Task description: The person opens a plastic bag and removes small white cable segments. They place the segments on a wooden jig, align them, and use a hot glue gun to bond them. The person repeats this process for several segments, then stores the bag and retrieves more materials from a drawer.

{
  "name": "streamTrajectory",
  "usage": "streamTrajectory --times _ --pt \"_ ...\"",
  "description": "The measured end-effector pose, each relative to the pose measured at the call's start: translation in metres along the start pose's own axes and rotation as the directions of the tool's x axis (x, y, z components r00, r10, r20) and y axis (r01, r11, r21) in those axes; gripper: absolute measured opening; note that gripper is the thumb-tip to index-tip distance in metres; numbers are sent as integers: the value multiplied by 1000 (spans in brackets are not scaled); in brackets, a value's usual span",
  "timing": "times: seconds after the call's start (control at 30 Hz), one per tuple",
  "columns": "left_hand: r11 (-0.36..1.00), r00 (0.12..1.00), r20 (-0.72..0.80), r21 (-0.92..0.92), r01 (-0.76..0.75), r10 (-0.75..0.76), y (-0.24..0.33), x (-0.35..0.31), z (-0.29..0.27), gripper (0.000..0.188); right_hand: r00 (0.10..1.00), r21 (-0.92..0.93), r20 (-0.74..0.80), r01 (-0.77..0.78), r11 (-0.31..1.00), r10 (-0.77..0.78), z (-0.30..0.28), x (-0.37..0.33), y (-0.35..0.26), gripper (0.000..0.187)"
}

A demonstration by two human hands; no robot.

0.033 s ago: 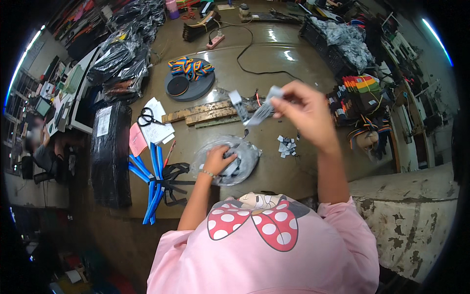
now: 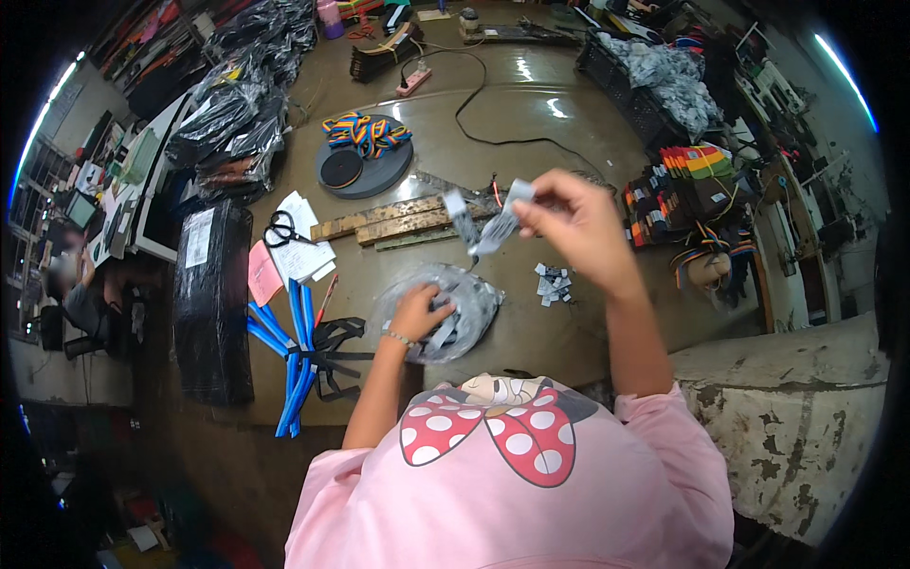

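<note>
My right hand (image 2: 578, 232) is raised over the table, thumb and fingers pinched on one end of a strip of grey and white labels (image 2: 500, 226). The strip hangs in a V, its other end standing up to the left, slightly blurred. Lower left, my left hand (image 2: 417, 315) lies on a clear plastic bag (image 2: 485, 305) of similar labels, thumb and fingers apart, fingertips partly hidden among them. Right of the bag sits a small pile of cut labels (image 2: 553, 284).
Beyond the bag lie wooden bars (image 2: 408, 223). To the left are black scissors (image 2: 282, 229) on papers, blue tubes (image 2: 301, 356) with black straps, and a black wrapped package (image 2: 213, 313). A grey disc (image 2: 393, 171) carries striped cord. Striped bands (image 2: 697, 166) are stacked right.
My right hand has shifted slightly down and left with the label strip. My left hand stays on the bag, almost unmoved.
</note>
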State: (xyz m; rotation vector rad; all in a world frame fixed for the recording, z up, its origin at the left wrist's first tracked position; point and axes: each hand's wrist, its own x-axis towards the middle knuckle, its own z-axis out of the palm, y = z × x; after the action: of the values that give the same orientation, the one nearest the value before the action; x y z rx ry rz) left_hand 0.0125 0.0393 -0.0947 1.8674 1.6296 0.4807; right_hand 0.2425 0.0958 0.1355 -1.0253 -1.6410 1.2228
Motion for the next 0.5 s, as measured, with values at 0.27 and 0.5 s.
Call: streamTrajectory --times 0.27,0.5 --pt "757 982 -187 -643 -120 -3 76 -6 -106 32 989 32 110 -106 994 102 8 -11 37 17" --pt "581 989 -25 -807 -106 147 133 4 -85 28 967 212 128 -242 947 219 10 -26 42 19"
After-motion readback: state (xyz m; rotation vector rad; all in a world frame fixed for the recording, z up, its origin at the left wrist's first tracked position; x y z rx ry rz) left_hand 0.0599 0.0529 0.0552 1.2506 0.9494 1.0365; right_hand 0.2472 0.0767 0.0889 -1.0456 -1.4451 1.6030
